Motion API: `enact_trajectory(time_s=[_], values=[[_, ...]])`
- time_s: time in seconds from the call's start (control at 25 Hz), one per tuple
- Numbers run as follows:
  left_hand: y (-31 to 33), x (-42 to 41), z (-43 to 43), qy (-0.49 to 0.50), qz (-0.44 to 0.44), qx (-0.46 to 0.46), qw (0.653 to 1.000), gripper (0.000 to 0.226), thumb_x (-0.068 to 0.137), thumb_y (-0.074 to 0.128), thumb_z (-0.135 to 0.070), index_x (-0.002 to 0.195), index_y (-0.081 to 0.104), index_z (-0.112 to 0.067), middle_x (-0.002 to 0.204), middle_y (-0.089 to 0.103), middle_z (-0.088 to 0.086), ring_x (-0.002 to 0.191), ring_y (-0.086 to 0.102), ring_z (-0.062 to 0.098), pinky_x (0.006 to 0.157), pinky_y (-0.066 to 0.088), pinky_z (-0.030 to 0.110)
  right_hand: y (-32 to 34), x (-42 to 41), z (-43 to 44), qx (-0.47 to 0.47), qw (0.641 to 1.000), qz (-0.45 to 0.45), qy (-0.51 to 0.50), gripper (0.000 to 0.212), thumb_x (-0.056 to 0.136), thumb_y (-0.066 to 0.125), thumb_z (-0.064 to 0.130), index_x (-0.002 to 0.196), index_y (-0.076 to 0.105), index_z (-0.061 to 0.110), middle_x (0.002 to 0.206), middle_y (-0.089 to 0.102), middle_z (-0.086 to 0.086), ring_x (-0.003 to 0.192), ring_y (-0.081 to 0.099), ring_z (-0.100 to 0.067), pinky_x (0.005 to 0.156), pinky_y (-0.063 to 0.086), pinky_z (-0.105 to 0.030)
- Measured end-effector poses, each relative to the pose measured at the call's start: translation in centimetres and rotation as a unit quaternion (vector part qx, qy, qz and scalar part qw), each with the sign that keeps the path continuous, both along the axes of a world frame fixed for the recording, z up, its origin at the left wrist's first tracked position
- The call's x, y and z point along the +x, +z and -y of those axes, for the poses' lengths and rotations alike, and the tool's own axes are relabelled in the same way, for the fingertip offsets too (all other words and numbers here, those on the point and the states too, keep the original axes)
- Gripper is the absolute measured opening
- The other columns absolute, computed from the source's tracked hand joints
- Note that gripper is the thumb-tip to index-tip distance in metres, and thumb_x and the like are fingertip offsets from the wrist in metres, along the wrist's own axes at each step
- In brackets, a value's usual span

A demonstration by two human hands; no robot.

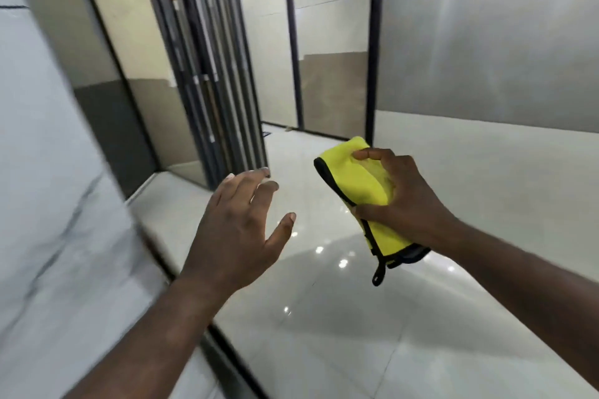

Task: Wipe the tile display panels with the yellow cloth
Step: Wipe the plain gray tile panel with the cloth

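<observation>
Gripping the folded yellow cloth (353, 178) between thumb and curled fingers, the right hand (402, 191) holds it in mid-air, apparently touching no panel. The left hand (236, 223) is empty, fingers spread. Press the cloth flat on the grey tile panel (486, 42) nearby; overlap strokes.

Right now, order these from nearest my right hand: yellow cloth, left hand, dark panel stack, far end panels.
1. yellow cloth, gripped in the right hand.
2. left hand, beside it, leftward.
3. dark panel stack, ahead left.
4. far end panels, at the aisle's end.
</observation>
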State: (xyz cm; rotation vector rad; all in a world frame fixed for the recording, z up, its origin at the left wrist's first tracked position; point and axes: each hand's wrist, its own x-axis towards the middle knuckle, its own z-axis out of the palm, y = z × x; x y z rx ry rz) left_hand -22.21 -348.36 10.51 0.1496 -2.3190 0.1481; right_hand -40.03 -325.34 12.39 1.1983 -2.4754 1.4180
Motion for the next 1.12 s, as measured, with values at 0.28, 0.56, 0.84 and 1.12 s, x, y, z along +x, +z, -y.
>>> enact_trajectory(time_s=[0.28,0.56,0.84,1.12], values=[[4.4,-24.6,1.3,-0.085,-0.032,-0.047,0.995,0.056,0.103,0.057,-0.053,0.136,0.067,-0.008,0.152,0.058,0.013,0.138,0.053,0.036,0.124,0.037,0.054,5.9,-20.3,-2.4,0.012,0.985,-0.157,-0.064,0.086,0.069,0.094,0.048,0.139,0.045,0.06,0.131,0.028,0.012,0.111,0.046,0.018,0.08,0.035,0.006],[10.2,-42.1,8.5,-0.142,-0.117,-0.085,0.979,0.056,0.103,0.056,-0.053,0.132,0.068,-0.007,0.149,0.059,0.011,0.135,0.057,0.035,0.122,0.038,0.048,12.7,-35.4,3.0,0.081,0.929,-0.344,-0.11,0.084,0.073,0.088,0.054,0.144,0.044,0.058,0.141,0.024,0.014,0.08,0.066,-0.019,0.069,0.062,-0.039],[15.3,-61.7,21.7,-0.197,-0.184,-0.102,0.958,0.056,0.104,0.057,-0.054,0.132,0.07,-0.008,0.15,0.061,0.011,0.136,0.059,0.033,0.123,0.039,0.048,21.2,-51.6,13.7,0.184,0.831,-0.484,-0.203,0.08,0.08,0.08,0.055,0.148,0.039,0.055,0.155,0.02,0.016,0.11,0.062,-0.025,0.067,0.061,-0.04],[21.0,-79.4,28.2,-0.253,-0.204,-0.091,0.941,0.062,0.099,0.051,-0.061,0.132,0.069,-0.011,0.145,0.066,0.008,0.131,0.064,0.03,0.117,0.048,0.052,26.1,-66.2,21.8,0.249,0.739,-0.568,-0.264,0.077,0.083,0.073,0.055,0.153,0.042,0.046,0.167,0.025,0.009,0.106,0.059,-0.027,0.066,0.054,-0.033]])
